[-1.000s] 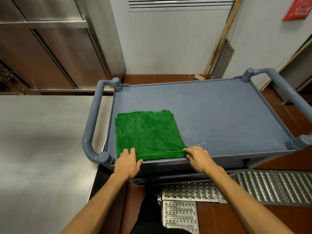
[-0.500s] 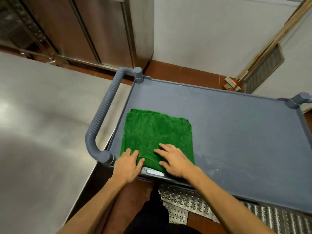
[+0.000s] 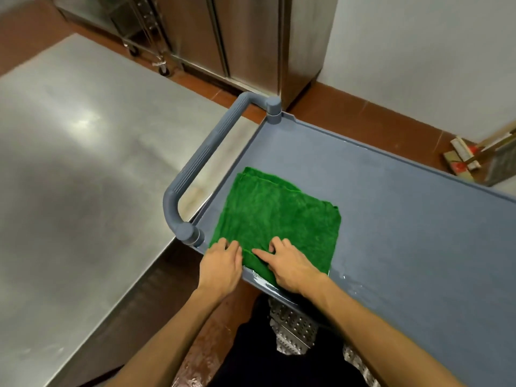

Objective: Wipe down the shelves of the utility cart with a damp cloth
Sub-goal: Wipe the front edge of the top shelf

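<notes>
Green cloth (image 3: 279, 219), fuzzy, folded into a rough square, lies flat on cart top shelf (image 3: 405, 219), near-left corner beside handle (image 3: 201, 163). Right hand (image 3: 290, 265) presses on its near edge, index finger straight. Left hand (image 3: 222, 265) touches the cloth's near-left corner; cannot tell if it's gripping.
</notes>
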`<state>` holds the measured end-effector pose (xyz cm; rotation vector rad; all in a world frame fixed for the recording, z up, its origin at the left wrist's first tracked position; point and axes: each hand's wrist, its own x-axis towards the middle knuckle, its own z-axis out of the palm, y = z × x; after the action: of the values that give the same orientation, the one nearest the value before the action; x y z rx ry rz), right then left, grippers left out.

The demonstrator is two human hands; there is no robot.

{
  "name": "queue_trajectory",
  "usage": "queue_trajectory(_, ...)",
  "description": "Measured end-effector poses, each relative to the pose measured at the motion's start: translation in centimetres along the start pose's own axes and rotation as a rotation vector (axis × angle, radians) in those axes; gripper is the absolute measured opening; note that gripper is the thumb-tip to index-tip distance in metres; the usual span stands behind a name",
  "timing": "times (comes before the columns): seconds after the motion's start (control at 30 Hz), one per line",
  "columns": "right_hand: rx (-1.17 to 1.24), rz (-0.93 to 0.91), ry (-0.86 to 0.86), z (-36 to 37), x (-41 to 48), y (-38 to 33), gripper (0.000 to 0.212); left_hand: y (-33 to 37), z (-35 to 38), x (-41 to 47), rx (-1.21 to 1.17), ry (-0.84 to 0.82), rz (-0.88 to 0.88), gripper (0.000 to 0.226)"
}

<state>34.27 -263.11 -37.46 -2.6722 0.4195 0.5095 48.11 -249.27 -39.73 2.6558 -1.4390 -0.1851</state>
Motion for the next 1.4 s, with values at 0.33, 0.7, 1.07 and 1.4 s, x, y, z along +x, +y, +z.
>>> queue_trajectory(0.33, -0.005, -0.173, -0.07, 1.0, -4.1, 3.4, 0.075, 6.7, 0.7, -3.0, 0.045, 0.014, -0.273, 0.023)
queue_trajectory(0.7, 0.003, -0.31, -0.025, 2.8, -8.0, 5.3, 0.059, 12.1, 0.7, -7.6, 0.118, -0.147, -0.382, 0.027)
queue_trajectory(1.07, -0.116, -0.294, -0.002, 2.4, -9.4, 6.5, 0.066, 16.1, 0.4, -8.9, 0.065, -0.175, -0.404, 0.031)
queue_trajectory(1.4, -0.121, -0.241, 0.01, 2.8, -12.6, 8.7, 0.05, 18.9, 1.6, -10.5, 0.093, -0.175, -0.334, 0.032)
